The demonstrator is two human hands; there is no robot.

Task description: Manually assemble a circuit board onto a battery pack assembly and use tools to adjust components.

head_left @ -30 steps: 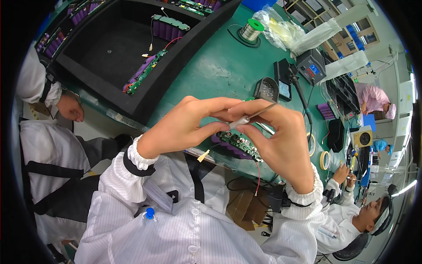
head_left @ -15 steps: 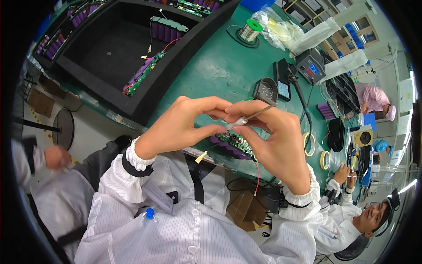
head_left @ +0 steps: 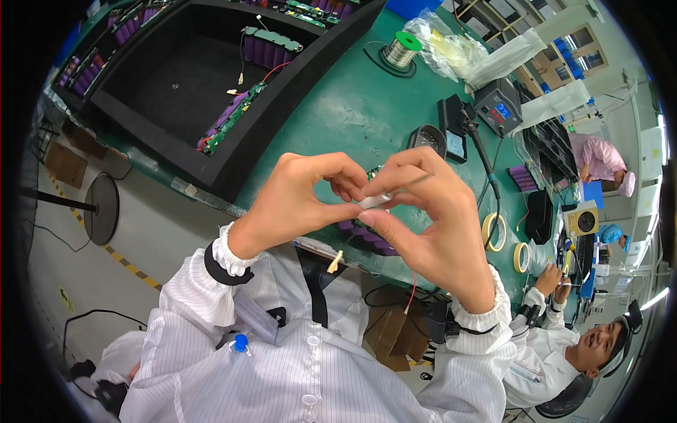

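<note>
Left hand (head_left: 289, 201) and right hand (head_left: 444, 229) pinch fingers (head_left: 389, 229) closed on the slim white piece (head_left: 376, 201), probably light and slippery; grip its mid-body.

Worker's left hand (head_left: 293, 201) and right hand (head_left: 448, 233) meet above a battery pack (head_left: 374, 240), at bench's (head_left: 338, 113) near edge. Beyond grip, left: tray (head_left: 300, 88), packs (head_left: 271, 52) inside. Beyond, right: solder spool (head_left: 400, 53), then soldering station (head_left: 499, 107). Right: tape rolls (head_left: 503, 233).

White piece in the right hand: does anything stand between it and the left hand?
Nothing visible does. The right hand pinches the white piece, and the left hand has its fingertips right at it; whether they touch is unclear. The battery pack shows beneath the hands, not between.
</note>
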